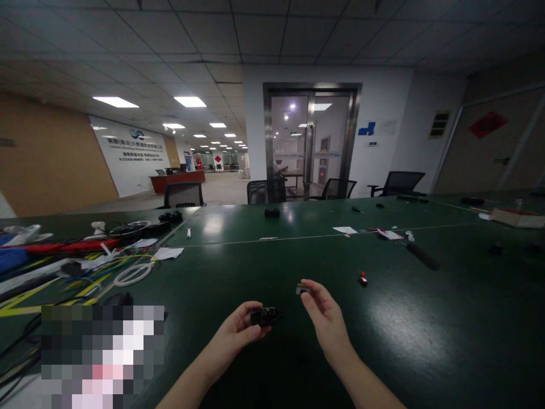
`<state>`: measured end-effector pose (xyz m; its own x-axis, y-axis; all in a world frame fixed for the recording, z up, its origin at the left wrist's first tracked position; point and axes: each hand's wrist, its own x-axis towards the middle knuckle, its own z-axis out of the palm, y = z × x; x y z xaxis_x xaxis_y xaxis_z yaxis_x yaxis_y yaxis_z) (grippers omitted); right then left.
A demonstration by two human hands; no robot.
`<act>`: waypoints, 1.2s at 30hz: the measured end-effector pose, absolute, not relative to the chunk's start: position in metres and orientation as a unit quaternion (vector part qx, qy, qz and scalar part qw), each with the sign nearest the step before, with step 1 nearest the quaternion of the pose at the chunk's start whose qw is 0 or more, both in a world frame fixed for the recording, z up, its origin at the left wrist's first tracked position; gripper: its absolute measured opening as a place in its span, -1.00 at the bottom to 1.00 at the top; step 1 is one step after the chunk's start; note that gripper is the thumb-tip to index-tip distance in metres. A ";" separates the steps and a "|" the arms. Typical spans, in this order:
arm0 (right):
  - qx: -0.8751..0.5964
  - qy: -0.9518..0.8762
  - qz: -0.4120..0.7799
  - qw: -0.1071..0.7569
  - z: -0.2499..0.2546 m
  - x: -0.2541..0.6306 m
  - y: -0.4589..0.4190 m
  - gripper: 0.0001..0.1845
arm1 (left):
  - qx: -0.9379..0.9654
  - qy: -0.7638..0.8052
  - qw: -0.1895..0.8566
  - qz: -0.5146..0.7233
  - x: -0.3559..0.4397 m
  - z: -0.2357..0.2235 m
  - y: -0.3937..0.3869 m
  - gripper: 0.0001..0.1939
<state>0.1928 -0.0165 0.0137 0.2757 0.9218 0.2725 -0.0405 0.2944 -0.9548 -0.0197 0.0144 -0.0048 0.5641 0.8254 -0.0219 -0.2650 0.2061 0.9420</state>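
Observation:
My left hand (243, 328) is closed around a small black block-like part (264, 316) with light marks or contacts on its top, held just above the green table (238, 267). To its right, my right hand (321, 307) pinches a small greyish piece with a yellow-green edge (301, 288) between thumb and fingers. The two held parts are apart from each other. What kind of part each one is, I cannot make out. A small red and white object (363, 279) lies on the table right of my right hand.
Tangled cables (134, 274) and tubing cover the table's left side. Farther back lie a black block (272, 212), white papers (169, 253) and a dark-handled tool (421, 255). A cardboard box (517, 218) stands at the far right. Chairs (266, 192) line the far edge.

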 end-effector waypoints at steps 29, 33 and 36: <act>-0.481 -0.469 0.374 0.639 0.014 0.192 -0.018 -0.58 | 0.518 0.265 0.724 0.370 -0.018 0.002 0.012 -0.52; -0.480 -0.513 0.372 0.606 0.019 0.188 -0.024 -0.64 | 0.516 0.258 0.726 0.374 -0.016 0.002 0.011 -0.52; -0.472 -0.571 0.368 0.561 0.022 0.183 -0.029 -0.71 | 0.512 0.242 0.734 0.375 -0.015 0.003 0.010 -0.52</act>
